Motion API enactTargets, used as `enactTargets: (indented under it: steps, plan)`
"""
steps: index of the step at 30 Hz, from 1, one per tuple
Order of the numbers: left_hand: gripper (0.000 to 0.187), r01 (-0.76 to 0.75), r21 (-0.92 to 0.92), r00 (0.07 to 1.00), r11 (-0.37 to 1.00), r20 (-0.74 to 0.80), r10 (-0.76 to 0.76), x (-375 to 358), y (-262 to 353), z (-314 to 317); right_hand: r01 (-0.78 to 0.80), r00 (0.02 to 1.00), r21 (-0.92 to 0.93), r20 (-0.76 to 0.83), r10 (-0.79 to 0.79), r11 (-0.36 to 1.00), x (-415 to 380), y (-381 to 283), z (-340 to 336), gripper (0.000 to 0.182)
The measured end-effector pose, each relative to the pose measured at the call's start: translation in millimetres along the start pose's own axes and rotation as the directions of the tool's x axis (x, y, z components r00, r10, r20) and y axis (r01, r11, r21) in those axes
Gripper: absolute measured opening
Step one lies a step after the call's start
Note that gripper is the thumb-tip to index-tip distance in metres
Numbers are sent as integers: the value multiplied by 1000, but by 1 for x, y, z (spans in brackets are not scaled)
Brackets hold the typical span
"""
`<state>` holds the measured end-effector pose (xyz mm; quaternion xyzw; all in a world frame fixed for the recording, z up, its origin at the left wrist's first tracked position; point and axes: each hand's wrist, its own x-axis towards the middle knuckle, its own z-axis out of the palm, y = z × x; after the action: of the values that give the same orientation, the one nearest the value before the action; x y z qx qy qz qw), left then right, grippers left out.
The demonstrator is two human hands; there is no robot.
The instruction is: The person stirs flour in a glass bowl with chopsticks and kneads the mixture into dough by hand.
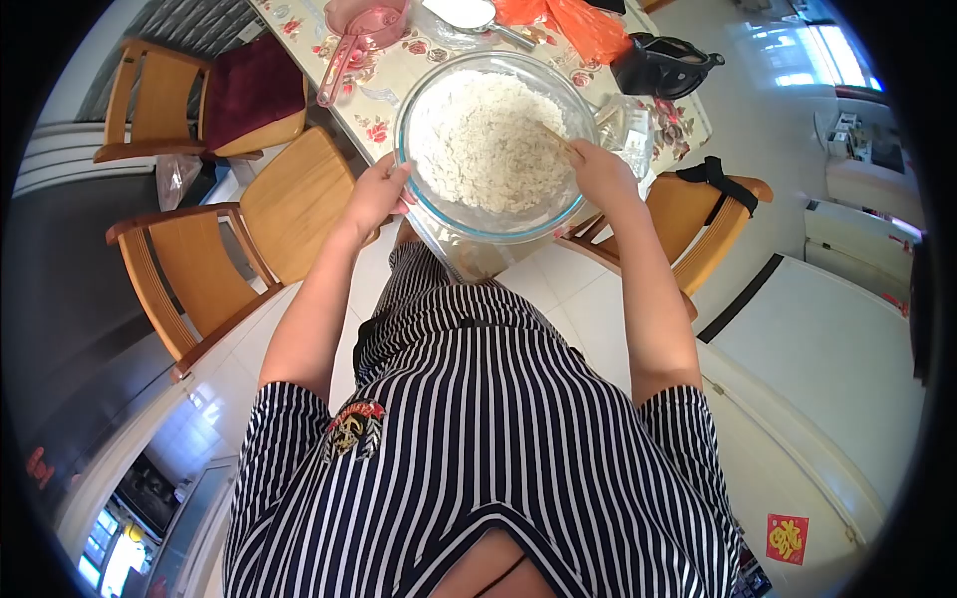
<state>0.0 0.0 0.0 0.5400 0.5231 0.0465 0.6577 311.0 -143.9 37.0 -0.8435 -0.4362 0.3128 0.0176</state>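
Observation:
A large clear glass bowl (pixel 498 227) stands near the corner of the table and holds a heap of crumbly whitish flour (pixel 483 140). My left hand (pixel 381 192) grips the bowl's left rim, thumb near the top edge and the other fingers partly hidden. On the right side, my right hand (pixel 604 171) is closed around wooden chopsticks (pixel 554 136), whose tips go down into the flour. How many sticks it holds is hard to make out.
A flowered cloth covers the table (pixel 374 128). Beyond the bowl lie a pink dipper (pixel 367 25), a metal scoop (pixel 510 36), an orange plastic bag (pixel 573 28), a black bag (pixel 666 66) and clear packaging (pixel 630 128). Wooden chairs (pixel 299 204) flank the table.

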Motion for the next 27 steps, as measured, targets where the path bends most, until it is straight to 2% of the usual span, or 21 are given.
enactTargets:
  steps: [2, 3, 5, 6, 8, 9, 11, 13, 14, 17, 18, 19, 21, 22, 24, 25, 27]
  plan:
    - [39, 14, 53, 997, 998, 79, -18, 4, -4, -4, 28, 996, 53, -91, -23, 998, 0, -14, 8, 46]
    - [39, -39, 61, 997, 997, 70, 35, 28, 11, -13, 46, 989, 54, -144, -38, 997, 23, -37, 8, 46]
    - [38, 26, 83, 988, 996, 150, -39, 17, 0, -16, 3, 999, -96, -32, -6, 995, 5, -70, 44, 50]
    - [40, 15, 62, 989, 998, 143, -23, 20, 3, -20, 1, 999, -86, -46, -5, 996, 2, -76, 46, 50]
    - [40, 10, 55, 990, 998, 137, -18, 19, 8, -18, 122, 993, -137, 10, -121, 983, -18, -79, 50, 54]
    - [40, 9, 45, 993, 999, 121, -14, 19, 11, -17, 109, 994, -135, 8, -109, 985, -29, -74, 46, 54]
    - [46, 10, 121, 995, 993, 101, -22, 41, 2, -21, 201, 977, -297, 133, -168, 933, -52, -57, 20, 55]
    - [53, -230, 429, 965, 874, -13, 261, 62, -4, -22, 181, 978, -348, 166, -130, 920, -81, -50, -7, 53]
    - [58, -317, 413, 927, 854, -58, 372, 69, -2, -18, 175, 976, -399, 192, -104, 900, -92, -51, -13, 52]
    - [58, -332, 365, 926, 870, -50, 374, 89, 17, -15, 224, 960, -410, 250, -127, 884, -107, -59, 9, 52]
    - [58, -336, 362, 926, 870, -44, 375, 89, 24, -15, 199, 957, -382, 272, -96, 903, -101, -68, 20, 45]
    - [58, -275, 424, 949, 863, -24, 314, 88, 30, -15, 195, 958, -385, 274, -90, 902, -87, -75, 37, 45]
    - [58, -206, 487, 971, 849, -7, 239, 87, 31, -13, -3, 996, -30, 86, 6, 1000, -50, -82, 69, 36]
    - [57, -195, 527, 974, 827, 5, 226, 88, 31, -12, -5, 996, -28, 86, 7, 1000, -38, -77, 71, 36]
    - [56, -202, 552, 972, 809, 14, 233, 84, 33, -11, -70, 995, 328, -38, 87, 942, -23, -57, 63, 35]
    - [56, -209, 553, 971, 807, 22, 237, 84, 33, -12, -76, 995, 330, -42, 95, 941, -22, -48, 53, 35]
    - [57, -231, 491, 966, 840, 13, 259, 85, 32, -11, -263, 964, 588, 132, 229, 765, -23, -34, 28, 37]
